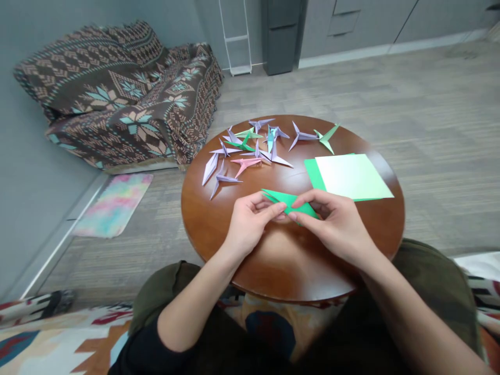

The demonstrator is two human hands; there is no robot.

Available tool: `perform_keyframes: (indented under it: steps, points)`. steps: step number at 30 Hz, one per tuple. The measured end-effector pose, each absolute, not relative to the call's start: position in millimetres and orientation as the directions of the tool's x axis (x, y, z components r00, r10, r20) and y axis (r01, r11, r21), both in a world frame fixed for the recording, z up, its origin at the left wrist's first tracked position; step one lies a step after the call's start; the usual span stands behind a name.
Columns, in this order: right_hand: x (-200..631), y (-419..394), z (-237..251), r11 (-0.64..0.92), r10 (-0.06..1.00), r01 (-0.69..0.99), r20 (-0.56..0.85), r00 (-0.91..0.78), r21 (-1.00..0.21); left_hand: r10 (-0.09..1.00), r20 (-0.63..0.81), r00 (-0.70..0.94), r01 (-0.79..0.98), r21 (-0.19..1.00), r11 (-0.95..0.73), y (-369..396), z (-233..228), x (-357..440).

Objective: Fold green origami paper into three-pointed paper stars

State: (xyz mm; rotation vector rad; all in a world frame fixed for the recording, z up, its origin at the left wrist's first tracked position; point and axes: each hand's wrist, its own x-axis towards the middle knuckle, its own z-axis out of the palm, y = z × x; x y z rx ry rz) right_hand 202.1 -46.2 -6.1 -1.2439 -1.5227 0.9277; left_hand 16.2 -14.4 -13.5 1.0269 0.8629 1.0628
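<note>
A green folded paper (286,199) is held between my two hands, just above the near half of the round wooden table (281,260). My left hand (253,216) pinches its left part, thumb on top. From the other side my right hand (332,219) grips it with thumb and index finger; some of the paper is hidden behind the fingers. Beyond the hands lie several folded paper cranes, among them a pink one (247,164), a dark green one (245,143) and a purple one (222,179).
Right of the cranes is a stack of square paper sheets (351,177), pale on top and green below. A light green crane (327,138) rests near the table's far right edge. A covered sofa (136,99) stands at the back left, with a colourful mat (115,205) on the floor.
</note>
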Motion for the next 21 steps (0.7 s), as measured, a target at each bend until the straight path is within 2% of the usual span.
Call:
perform_keyframes:
  steps: [8,11,15,21]
  points:
    - [204.6,-46.2,-8.9,0.185,0.983,0.304,0.171,-0.07,-0.935,0.99,-0.09,0.112,-0.392,0.911,0.127,0.1,-6.5,3.8]
    - [204.8,-46.1,-8.0,0.196,0.981,0.281,0.186,-0.064,-0.939,0.975,-0.1,0.2,-0.41,0.895,0.176,-2.0,-4.8,3.4]
    - [205.1,-45.9,-8.8,0.23,0.973,0.274,0.222,-0.058,-0.934,0.898,-0.15,0.413,-0.298,0.91,0.289,-8.2,-9.0,6.7]
    - [203.1,-45.1,-10.4,0.34,0.938,0.37,0.339,-0.07,-0.865,0.93,-0.108,0.351,-0.245,0.948,0.202,-9.8,-15.2,10.0]
